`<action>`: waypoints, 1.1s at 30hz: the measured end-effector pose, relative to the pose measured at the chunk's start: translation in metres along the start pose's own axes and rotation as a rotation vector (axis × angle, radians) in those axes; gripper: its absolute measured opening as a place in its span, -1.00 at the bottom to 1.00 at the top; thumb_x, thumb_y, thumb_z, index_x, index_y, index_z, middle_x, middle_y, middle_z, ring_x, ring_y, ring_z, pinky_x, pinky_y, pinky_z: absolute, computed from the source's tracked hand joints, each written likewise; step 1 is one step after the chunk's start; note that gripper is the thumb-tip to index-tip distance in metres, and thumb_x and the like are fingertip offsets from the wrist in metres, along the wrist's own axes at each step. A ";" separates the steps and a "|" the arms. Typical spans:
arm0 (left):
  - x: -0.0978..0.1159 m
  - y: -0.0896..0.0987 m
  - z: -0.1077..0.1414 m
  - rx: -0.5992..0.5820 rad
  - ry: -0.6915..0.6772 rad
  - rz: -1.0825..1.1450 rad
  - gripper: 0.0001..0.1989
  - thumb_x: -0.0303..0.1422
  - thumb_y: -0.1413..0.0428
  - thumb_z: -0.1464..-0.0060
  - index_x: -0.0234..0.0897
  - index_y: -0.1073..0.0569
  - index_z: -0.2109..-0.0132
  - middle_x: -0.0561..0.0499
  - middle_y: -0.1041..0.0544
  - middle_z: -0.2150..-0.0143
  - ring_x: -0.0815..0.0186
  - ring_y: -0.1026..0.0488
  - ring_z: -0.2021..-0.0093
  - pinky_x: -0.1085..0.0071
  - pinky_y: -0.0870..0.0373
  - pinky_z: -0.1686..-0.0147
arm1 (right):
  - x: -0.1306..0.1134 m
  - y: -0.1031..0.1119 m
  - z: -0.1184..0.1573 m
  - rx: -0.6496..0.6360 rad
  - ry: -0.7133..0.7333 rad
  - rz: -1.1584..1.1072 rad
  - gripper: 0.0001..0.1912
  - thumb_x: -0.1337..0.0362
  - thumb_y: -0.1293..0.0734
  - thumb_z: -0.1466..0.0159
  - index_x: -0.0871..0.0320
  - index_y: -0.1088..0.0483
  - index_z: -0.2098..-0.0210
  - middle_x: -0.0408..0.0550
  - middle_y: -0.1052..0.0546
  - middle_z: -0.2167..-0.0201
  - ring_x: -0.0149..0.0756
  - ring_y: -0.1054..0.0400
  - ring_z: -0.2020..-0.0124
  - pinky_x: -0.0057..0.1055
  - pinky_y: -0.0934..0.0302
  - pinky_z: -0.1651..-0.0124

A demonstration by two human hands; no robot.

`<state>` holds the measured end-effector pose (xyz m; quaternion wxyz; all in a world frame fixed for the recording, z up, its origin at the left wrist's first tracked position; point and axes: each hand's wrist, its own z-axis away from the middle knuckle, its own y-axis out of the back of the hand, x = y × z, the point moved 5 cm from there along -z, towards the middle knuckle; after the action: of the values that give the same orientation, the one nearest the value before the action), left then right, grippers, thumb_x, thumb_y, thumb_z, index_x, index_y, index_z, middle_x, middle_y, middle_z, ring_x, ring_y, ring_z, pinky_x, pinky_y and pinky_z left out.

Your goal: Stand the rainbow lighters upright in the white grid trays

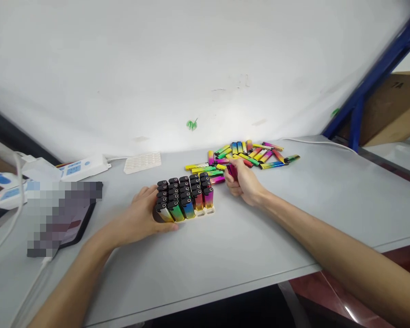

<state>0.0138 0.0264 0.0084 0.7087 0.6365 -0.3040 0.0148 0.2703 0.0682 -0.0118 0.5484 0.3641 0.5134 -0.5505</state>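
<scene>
My left hand [140, 216] wraps round the left end of a pale lighter tray [201, 213], its thumb along the front edge. Upright lighters [187, 207] with black tops and shiny gold, green, blue, red and purple bodies stand in rows in it. At the front right, two slots hold nothing. To the right of the tray, my right hand [242, 182] is closed on a dark magenta lighter [231, 171], partly hidden by the fingers. Just behind that hand lies a loose pile of shiny multicoloured lighters [266, 157].
A phone [78, 223] with a blurred screen lies at the left, a white cable plugged into it. Behind it are a white power strip [85, 167] and a white dotted sheet [143, 162]. A white wall backs the table [205, 273]. Blue rack posts [357, 118] and cardboard boxes stand right.
</scene>
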 end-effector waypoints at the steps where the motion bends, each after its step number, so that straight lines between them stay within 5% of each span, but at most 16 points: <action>1: 0.000 0.000 0.000 0.001 0.000 0.002 -0.30 0.06 -0.28 0.11 -0.08 -0.41 -0.16 -0.07 -0.46 -0.06 -0.04 -0.36 -0.10 -0.02 -0.31 -0.13 | 0.000 0.000 0.000 -0.006 -0.001 0.000 -0.45 -0.08 -0.09 -0.35 0.10 -0.02 0.65 -0.30 0.10 0.71 -0.51 0.33 0.67 -0.47 0.38 0.62; 4: 0.000 0.000 0.000 0.005 0.010 0.007 -0.29 0.05 -0.28 0.11 -0.07 -0.40 -0.17 -0.06 -0.46 -0.04 -0.05 -0.36 -0.10 -0.02 -0.31 -0.13 | 0.000 -0.002 0.001 -0.015 -0.003 0.005 -0.41 -0.16 -0.13 -0.33 0.11 -0.02 0.64 -0.31 0.10 0.71 -0.52 0.33 0.67 -0.48 0.38 0.62; 14: -0.001 0.001 0.001 0.010 0.023 0.006 -0.31 0.05 -0.29 0.12 -0.06 -0.43 -0.15 -0.06 -0.45 -0.05 -0.05 -0.37 -0.10 -0.01 -0.32 -0.14 | 0.005 -0.003 0.000 0.023 0.010 0.005 -0.49 0.02 -0.04 -0.38 0.09 -0.02 0.65 -0.29 0.08 0.72 -0.49 0.32 0.67 -0.44 0.37 0.61; 17: 0.000 0.001 0.001 0.028 0.016 0.015 -0.29 0.05 -0.29 0.14 -0.05 -0.42 -0.16 -0.05 -0.46 -0.04 -0.04 -0.38 -0.09 0.00 -0.31 -0.14 | 0.003 -0.002 0.000 0.019 0.097 0.069 -0.47 -0.06 -0.04 -0.39 0.11 -0.18 0.58 -0.27 -0.01 0.68 -0.46 0.20 0.66 -0.44 0.24 0.60; 21: 0.000 0.000 0.001 0.020 -0.007 -0.005 -0.27 0.05 -0.29 0.12 -0.03 -0.38 -0.20 -0.05 -0.45 -0.07 -0.04 -0.36 -0.12 -0.01 -0.28 -0.18 | -0.019 -0.003 0.009 -0.078 0.317 0.247 -0.55 -0.05 -0.13 -0.39 0.14 -0.32 0.44 -0.18 -0.30 0.51 -0.40 -0.15 0.48 -0.41 -0.08 0.39; 25: -0.001 -0.001 0.001 0.004 0.005 -0.017 -0.28 0.07 -0.28 0.11 -0.03 -0.37 -0.18 -0.05 -0.45 -0.06 -0.03 -0.36 -0.11 -0.02 -0.29 -0.16 | -0.046 -0.001 0.026 -0.256 0.418 0.479 -0.68 0.04 -0.39 -0.26 0.16 -0.38 0.44 -0.20 -0.35 0.49 -0.43 -0.15 0.44 -0.40 -0.04 0.34; 29: -0.002 -0.001 0.000 0.000 0.009 -0.022 -0.29 0.03 -0.31 0.13 -0.03 -0.38 -0.17 -0.04 -0.45 -0.06 -0.04 -0.35 -0.11 -0.02 -0.31 -0.14 | -0.060 -0.002 0.044 -0.412 0.402 0.466 -0.76 0.12 -0.46 -0.21 0.18 -0.44 0.37 -0.17 -0.45 0.46 -0.45 -0.22 0.46 -0.42 -0.10 0.38; 33: -0.001 -0.001 0.000 0.006 0.000 -0.014 -0.28 -0.02 -0.34 0.18 -0.02 -0.40 -0.16 -0.03 -0.47 -0.04 -0.04 -0.37 -0.08 -0.01 -0.34 -0.10 | -0.059 -0.015 0.061 -0.382 0.489 0.575 -0.77 0.14 -0.47 -0.20 0.15 -0.46 0.28 -0.15 -0.51 0.46 -0.41 -0.34 0.46 -0.44 -0.19 0.40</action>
<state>0.0138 0.0267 0.0073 0.7069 0.6407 -0.2995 0.0106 0.2731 0.0213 0.0599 0.5992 0.5044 0.5987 -0.1675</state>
